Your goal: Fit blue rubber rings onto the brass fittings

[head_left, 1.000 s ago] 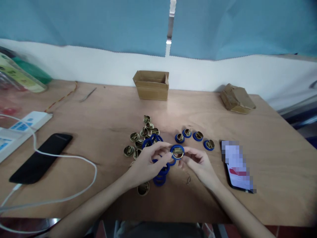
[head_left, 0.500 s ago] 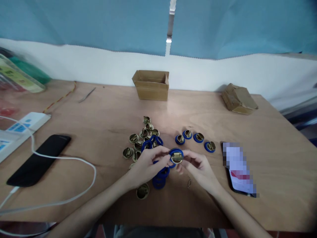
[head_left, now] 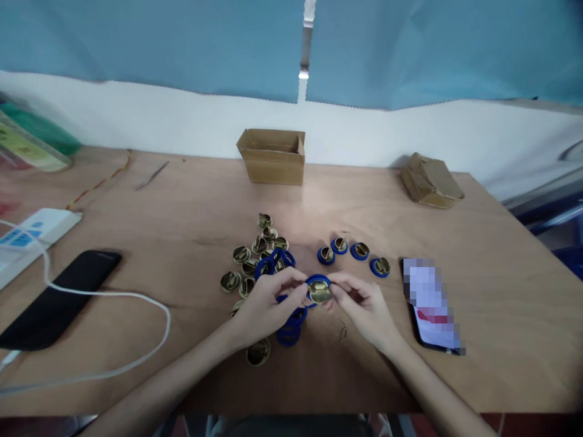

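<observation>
Between my two hands is a round brass-coloured metal piece (head_left: pixel 319 292) with a bar across its back and a blue ring around its edge. My left hand (head_left: pixel 272 303) pinches it at the left rim, and my right hand (head_left: pixel 368 308) pinches the right rim. Loose blue rings (head_left: pixel 288 335) lie below and beside my left hand, partly covered by it. Several brass pieces without rings (head_left: pixel 231 281) are scattered left of and behind that hand. Beyond my right hand, several brass pieces seated in blue rings (head_left: pixel 380 267) form a curved row.
An open cardboard box (head_left: pixel 273 167) stands at the back, a crumpled one (head_left: pixel 432 182) at the back right. A lit phone (head_left: pixel 432 309) lies on the right. On the left are a black phone (head_left: pixel 61 297), a white cable (head_left: pixel 159 303) and a power strip (head_left: pixel 43 237).
My right fingers have come in against the right rim of the held piece, which is tilted slightly differently. The whole view has shifted a little, moving things leftward.
</observation>
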A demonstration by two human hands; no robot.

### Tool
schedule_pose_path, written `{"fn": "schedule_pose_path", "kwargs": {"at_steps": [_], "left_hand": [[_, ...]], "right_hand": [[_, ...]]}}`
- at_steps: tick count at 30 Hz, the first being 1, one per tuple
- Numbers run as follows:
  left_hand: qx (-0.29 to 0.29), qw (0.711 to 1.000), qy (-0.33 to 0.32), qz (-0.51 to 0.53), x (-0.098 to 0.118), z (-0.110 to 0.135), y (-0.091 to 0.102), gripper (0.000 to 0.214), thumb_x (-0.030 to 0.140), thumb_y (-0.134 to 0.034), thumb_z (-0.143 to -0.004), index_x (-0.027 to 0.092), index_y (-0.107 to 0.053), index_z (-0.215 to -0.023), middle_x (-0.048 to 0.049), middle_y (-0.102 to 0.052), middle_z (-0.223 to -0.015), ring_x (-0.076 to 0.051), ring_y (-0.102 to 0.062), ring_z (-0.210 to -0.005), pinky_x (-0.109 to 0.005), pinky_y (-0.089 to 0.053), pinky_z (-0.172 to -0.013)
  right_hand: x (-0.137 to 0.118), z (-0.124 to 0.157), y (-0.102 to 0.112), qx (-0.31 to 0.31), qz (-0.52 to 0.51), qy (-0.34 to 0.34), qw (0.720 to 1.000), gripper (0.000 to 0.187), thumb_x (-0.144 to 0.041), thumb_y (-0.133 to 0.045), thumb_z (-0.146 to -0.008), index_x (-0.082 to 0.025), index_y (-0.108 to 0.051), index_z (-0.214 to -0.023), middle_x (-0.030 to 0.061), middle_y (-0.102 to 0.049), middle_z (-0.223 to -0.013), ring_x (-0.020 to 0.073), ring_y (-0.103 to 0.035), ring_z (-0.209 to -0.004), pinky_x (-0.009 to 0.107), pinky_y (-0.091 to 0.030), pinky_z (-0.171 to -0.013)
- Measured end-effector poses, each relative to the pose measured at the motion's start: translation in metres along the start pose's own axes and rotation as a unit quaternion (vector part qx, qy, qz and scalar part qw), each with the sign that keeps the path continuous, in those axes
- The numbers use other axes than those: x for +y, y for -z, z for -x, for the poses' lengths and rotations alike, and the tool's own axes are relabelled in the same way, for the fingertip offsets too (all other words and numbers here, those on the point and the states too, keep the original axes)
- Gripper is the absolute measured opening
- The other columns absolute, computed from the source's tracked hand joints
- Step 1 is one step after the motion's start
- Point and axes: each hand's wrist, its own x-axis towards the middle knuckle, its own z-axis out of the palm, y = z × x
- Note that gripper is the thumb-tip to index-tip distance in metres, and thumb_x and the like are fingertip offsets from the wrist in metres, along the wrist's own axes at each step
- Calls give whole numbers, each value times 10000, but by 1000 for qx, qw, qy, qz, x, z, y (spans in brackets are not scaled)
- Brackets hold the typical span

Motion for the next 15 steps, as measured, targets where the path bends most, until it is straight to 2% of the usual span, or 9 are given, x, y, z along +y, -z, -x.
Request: {"fn": "schedule_pose_path", "kwargs": {"at_steps": [9, 12, 15], "left_hand": [[-15, 1000, 14, 11, -3, 0, -1, 217, 291, -506, -997, 174, -593, -837, 2, -692, -717, -124, -657, -662, -211, -477, -609], [1, 1000, 11, -15, -4, 0, 0, 219, 309, -516, -1004, 174, -607, -857, 12, -667, -737, -115, -633, -673, -209, -467, -619], [4, 1000, 6, -18, -4, 0, -3, 195, 312, -512, -1014, 178, -639, -950, -8, -701, -830, -135, -673, -771, -229, -513, -692]], "right_hand": [[5, 1, -4, -2, 15, -6, 1000, 200, -356, -651, -945, -202, -777, -964, 15, -717, -711, 139, -674, -581, 262, -599, -563], [4, 0, -5, 13, 2, -11, 1000, 178, -346, -670, -930, -205, -777, -955, 9, -725, -693, 138, -677, -569, 267, -600, -574], [2, -4, -2, 29, -6, -36, 999, 189, -366, -694, -908, -197, -771, -938, 13, -740, -674, 147, -686, -550, 281, -604, -572]]}}
